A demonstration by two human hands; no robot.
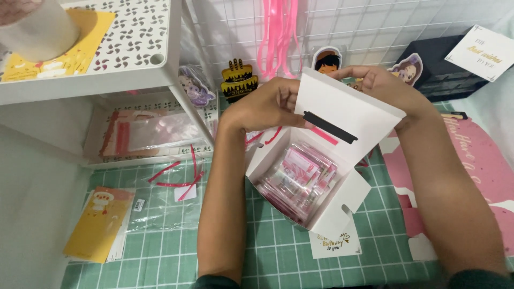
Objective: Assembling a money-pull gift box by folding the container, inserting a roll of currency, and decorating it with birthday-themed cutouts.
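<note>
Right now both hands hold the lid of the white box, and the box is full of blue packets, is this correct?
Not quite: the packets inside the white box are pink, not blue, as the head view shows. The rest holds: the left hand and right hand both hold the raised lid.

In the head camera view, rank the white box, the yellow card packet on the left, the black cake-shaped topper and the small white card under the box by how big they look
1. white box, held open by left hand and right hand
2. yellow card packet
3 and 4. small white card and black cake-shaped topper: look alike; the card is partly hidden and nearer the camera, so unranked.
</note>
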